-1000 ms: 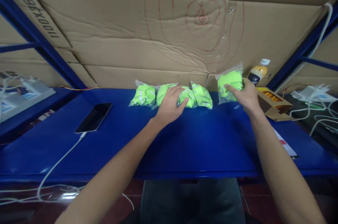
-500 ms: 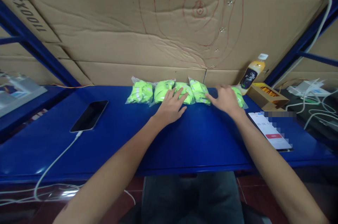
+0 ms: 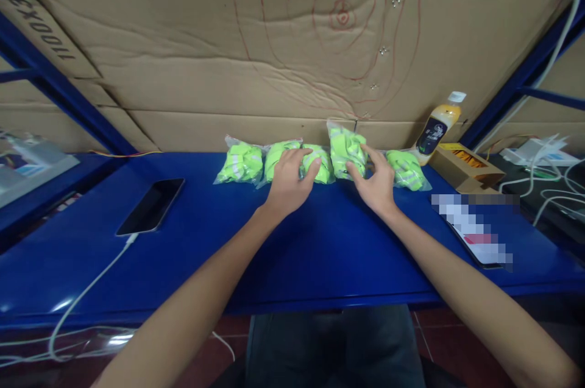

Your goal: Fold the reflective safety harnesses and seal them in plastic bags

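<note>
Several clear plastic bags of neon-yellow fabric with pale reflective strips stand in a row at the back of the blue table. My right hand (image 3: 378, 184) grips the fourth bag from the left (image 3: 346, 150) between thumb and fingers; that bag sits a little higher than its neighbours. My left hand (image 3: 290, 181) rests over the second bag (image 3: 274, 159) and the third bag (image 3: 320, 169), thumb apart from the fingers, partly covering both. At the left end of the row is another bag (image 3: 241, 162), untouched. A further bag (image 3: 404, 170) lies right of my right hand.
A bottle (image 3: 436, 129) leans by the cardboard wall (image 3: 205, 83), beside an open carton (image 3: 466, 165). A phone with a lit screen (image 3: 475, 232) lies at right; a dark phone (image 3: 150, 206) on a white cable (image 3: 86, 290) lies at left. Blue posts flank the table (image 3: 311, 254).
My right hand has moved left from the rightmost bag to the fourth bag, taken hold of it and raised it slightly. My left hand's fingers have curled more over the bags.
</note>
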Motion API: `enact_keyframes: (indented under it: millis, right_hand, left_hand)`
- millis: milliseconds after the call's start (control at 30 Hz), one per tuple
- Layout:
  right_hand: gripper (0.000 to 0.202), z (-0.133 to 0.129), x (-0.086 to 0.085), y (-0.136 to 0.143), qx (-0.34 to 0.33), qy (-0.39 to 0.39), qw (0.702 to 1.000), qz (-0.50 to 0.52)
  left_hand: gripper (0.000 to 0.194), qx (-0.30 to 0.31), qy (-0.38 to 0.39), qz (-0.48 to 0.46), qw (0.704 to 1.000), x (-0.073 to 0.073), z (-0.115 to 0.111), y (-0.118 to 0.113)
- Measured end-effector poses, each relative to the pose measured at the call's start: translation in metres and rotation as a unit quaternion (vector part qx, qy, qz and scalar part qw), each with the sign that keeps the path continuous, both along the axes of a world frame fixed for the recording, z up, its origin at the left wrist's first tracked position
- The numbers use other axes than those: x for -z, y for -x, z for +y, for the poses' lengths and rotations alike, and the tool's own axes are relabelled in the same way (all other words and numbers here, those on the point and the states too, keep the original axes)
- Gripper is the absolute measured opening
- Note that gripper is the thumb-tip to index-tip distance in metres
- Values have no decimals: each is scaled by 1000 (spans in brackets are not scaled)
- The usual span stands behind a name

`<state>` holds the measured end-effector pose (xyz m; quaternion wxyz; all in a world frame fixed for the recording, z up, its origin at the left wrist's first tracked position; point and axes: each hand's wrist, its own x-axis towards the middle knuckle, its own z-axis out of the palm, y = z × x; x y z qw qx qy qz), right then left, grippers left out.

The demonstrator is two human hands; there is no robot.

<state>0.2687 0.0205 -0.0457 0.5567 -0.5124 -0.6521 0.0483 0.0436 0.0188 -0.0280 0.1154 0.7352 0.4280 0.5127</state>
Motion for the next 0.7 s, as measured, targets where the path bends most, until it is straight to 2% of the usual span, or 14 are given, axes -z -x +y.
enact_keyframes:
  millis: [67,133,167,233,333,400,500,600,633,700]
  right_hand:
    - [60,-20,-6,15,-37,-82,996,-6]
    - [71,-37,-12,27,-98,-107,988,-46]
    - [74,-42,-14,31,-135,-111,982,-76]
    - [66,-45,-16,33,-166,-122,973,-109]
    - [41,-35,-20,23,-102,-159,977,-98]
    - [35,-25,-23,12,-66,-180,978,-88]
    - [27,-17,-29,-3,-115,-154,976,-102]
    - [20,-15,-33,-11,-189,-83,972,-115]
    - [23,-15,-33,-11,-198,-59,974,-98]
    - [30,-15,-33,-9,-200,-9,979,-21]
  left_hand:
    - [55,82,84,-108,987,-10,-5,-3]
    - [67,173,153,-193,954,-17,-8,-4]
    - [68,195,168,-218,941,-19,-9,-3]
    - [63,178,156,-222,946,-21,-6,3]
    - [62,112,100,-100,984,-22,2,19]
    - [70,97,81,0,992,-21,7,29]
    - [75,132,108,99,980,-21,8,36]
    - [72,161,119,159,967,-23,4,36]
    - [72,157,95,176,967,-24,2,35]
    - [68,121,-1,192,974,-27,-3,32]
